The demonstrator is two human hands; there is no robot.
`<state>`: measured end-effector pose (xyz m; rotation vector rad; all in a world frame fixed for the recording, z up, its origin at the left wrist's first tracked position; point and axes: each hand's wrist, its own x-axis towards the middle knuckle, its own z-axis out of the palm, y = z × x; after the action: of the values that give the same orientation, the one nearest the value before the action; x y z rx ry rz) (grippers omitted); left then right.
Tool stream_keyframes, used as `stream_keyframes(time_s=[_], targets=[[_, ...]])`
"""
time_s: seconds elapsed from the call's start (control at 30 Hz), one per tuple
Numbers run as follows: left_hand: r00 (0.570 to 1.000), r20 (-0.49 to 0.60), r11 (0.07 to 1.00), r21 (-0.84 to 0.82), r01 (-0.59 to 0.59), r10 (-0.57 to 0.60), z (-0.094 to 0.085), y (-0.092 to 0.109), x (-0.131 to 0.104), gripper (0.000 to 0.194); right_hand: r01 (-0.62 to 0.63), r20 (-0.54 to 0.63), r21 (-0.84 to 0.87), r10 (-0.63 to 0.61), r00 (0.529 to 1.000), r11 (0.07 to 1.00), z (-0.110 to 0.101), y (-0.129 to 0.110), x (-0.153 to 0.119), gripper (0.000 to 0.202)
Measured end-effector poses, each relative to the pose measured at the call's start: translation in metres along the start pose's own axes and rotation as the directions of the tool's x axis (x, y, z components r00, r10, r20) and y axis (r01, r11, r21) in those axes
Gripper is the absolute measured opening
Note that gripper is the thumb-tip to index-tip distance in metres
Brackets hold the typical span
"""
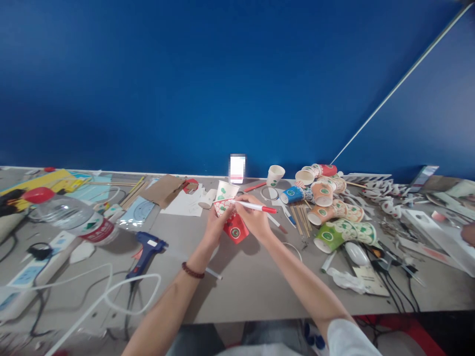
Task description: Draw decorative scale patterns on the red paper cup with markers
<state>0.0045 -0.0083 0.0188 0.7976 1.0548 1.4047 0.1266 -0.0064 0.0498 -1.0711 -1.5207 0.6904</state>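
Note:
My left hand (214, 226) is closed around a red-and-white paper cup (236, 233) with green spots near its pale rim. The cup is tilted, its mouth pointing away from me. In my right hand (256, 222) is a white marker with a red end (260, 206). Its tip reaches to the side of the cup, but whether it touches is too small to tell. A thin red line or stick crosses the cup near the tip. Just behind the cup stands a lit phone (237, 168), its screen blurred. A small white cup (208, 199) lies to the left.
Several patterned paper cups, a green one (330, 236) among them, lie at right beside wooden sticks (301, 221). One white cup (275, 175) stands by the blue wall. At left are a blue glue gun (146, 254), a plastic bottle (77, 220), a power strip (33, 277) and loose cables.

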Motion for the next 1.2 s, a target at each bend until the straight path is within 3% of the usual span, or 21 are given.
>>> stream_keyframes(time_s=[0.67,1.2], targets=[[0.996,-0.05,0.996,0.054,-0.066,0.069,-0.0053,-0.0054,0.0026,0.044,-0.003,0.023,0.0,0.003,1.0,1.0,0.0026,-0.0036,-0.0022,0.011],[0.999,0.007,0.999,-0.008,-0.036,0.036,-0.0012,0.0002,0.0002,0.046,0.006,0.007,0.007,-0.006,1.0,1.0,0.0024,-0.0024,-0.0008,0.009]])
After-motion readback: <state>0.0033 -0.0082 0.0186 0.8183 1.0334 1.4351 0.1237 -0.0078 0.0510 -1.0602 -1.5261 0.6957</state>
